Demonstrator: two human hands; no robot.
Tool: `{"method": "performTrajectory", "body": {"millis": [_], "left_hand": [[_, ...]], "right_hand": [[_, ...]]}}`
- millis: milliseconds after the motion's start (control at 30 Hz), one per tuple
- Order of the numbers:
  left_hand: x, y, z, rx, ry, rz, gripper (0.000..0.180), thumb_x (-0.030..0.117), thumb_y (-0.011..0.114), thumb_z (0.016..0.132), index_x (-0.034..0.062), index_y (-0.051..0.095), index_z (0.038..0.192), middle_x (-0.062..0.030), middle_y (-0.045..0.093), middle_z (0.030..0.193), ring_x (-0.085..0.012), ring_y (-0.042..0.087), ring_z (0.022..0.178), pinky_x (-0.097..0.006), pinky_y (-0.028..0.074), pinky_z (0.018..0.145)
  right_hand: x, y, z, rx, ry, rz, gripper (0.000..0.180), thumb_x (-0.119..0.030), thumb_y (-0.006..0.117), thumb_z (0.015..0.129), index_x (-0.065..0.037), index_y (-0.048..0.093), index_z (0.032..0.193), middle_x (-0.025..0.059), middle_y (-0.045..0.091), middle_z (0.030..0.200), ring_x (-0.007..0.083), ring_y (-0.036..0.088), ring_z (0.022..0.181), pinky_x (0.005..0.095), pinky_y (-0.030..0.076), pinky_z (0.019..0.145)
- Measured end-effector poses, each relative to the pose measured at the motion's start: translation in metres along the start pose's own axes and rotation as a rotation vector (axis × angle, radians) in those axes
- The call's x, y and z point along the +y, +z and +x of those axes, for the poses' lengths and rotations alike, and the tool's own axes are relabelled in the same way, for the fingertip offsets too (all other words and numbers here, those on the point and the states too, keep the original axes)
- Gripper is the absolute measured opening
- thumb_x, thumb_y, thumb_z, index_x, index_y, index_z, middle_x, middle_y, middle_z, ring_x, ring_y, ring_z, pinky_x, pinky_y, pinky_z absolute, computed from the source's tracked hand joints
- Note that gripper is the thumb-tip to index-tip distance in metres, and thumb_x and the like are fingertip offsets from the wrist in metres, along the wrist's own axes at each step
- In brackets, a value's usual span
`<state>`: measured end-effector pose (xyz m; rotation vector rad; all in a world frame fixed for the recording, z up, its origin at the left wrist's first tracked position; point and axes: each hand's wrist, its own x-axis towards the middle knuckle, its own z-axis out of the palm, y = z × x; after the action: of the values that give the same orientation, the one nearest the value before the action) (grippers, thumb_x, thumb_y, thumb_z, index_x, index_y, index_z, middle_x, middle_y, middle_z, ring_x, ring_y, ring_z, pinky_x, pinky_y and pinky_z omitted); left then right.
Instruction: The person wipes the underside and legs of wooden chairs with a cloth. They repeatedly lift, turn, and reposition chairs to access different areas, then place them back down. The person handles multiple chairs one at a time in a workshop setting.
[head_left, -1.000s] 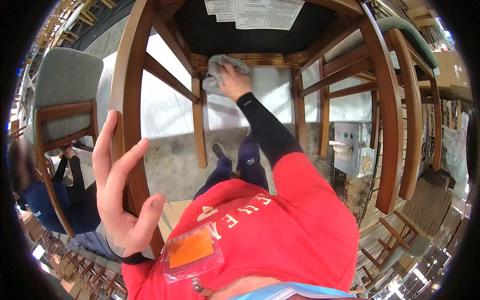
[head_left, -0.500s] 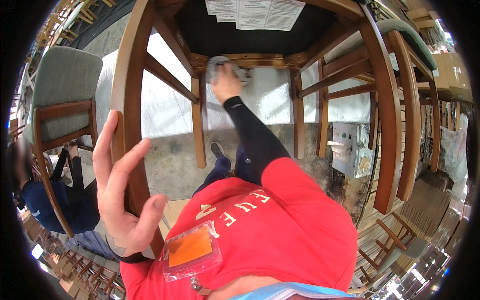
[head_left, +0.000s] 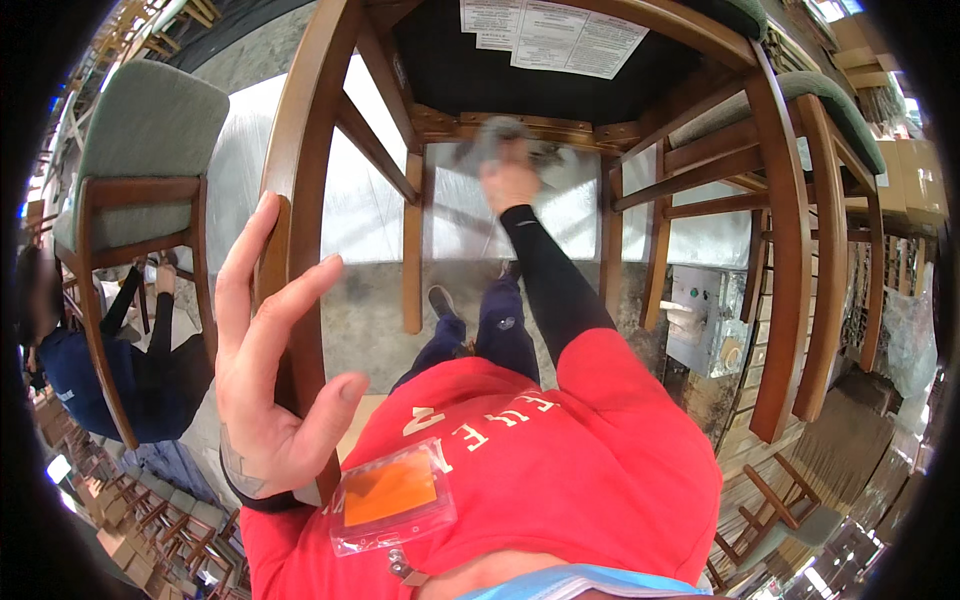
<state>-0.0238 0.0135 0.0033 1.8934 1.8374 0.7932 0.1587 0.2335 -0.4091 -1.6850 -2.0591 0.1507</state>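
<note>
Under the seat frame of the upturned wooden chair [head_left: 560,130], your right hand [head_left: 510,180] had closed on a grey cloth [head_left: 490,140] and pressed it to the back rail. Half a second before, cloth and hand had sat further left on that rail, so you had swept rightward along it; the wiping looked under way rather than finished. Your left hand [head_left: 270,390] had stayed open, fingers spread, palm against the near chair leg [head_left: 300,200], bracing it without closing round it. Motion blur smeared the cloth, so its folds and your finger grip were hard to make out. Beyond the left edge of the chair stood a green-cushioned chair [head_left: 140,150], and a crouching person [head_left: 90,370] was partly cut off by the picture's rim.
</note>
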Motion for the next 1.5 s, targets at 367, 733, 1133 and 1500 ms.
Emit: {"method": "performTrajectory", "body": {"millis": [367,733,1133,1500], "left_hand": [[-0.004,0.001,-0.005,-0.011,-0.036,0.014,0.062,0.040,0.065,0.079,-0.0008,0.067,0.126,-0.0270,0.036,0.158,-0.0410,0.031,0.149,-0.052,0.019,0.121],[-0.001,-0.007,-0.001,-0.041,0.000,-0.011,0.058,0.028,0.066,0.076,-0.0001,0.067,0.126,-0.0288,0.035,0.157,-0.0428,0.032,0.149,-0.051,0.022,0.120],[-0.006,-0.002,-0.009,0.027,-0.017,-0.056,0.061,0.029,0.066,0.071,-0.0010,0.069,0.124,-0.0297,0.036,0.156,-0.0429,0.034,0.148,-0.050,0.022,0.120],[-0.004,-0.006,-0.008,0.003,-0.007,-0.045,0.059,0.029,0.065,0.073,-0.0017,0.068,0.124,-0.0300,0.037,0.156,-0.0421,0.034,0.148,-0.049,0.021,0.121]], "right_hand": [[-0.126,-0.012,0.027,-0.186,-0.059,0.464,0.047,-0.033,0.064,0.090,-0.006,0.061,0.129,0.0184,0.054,0.138,0.0392,0.064,0.112,0.0490,0.054,0.091],[-0.099,-0.024,0.044,-0.179,-0.242,0.366,0.050,-0.035,0.063,0.089,-0.008,0.062,0.130,0.0133,0.058,0.138,0.0364,0.066,0.110,0.0472,0.055,0.091],[-0.059,-0.016,0.006,-0.277,-0.396,0.191,0.053,-0.024,0.074,0.083,-0.015,0.061,0.133,0.0050,0.056,0.131,0.0310,0.067,0.107,0.0437,0.057,0.084],[-0.080,0.004,0.011,-0.266,-0.502,0.159,0.044,-0.010,0.069,0.079,-0.019,0.067,0.122,0.0026,0.057,0.132,0.0316,0.065,0.107,0.0451,0.057,0.087]]}}
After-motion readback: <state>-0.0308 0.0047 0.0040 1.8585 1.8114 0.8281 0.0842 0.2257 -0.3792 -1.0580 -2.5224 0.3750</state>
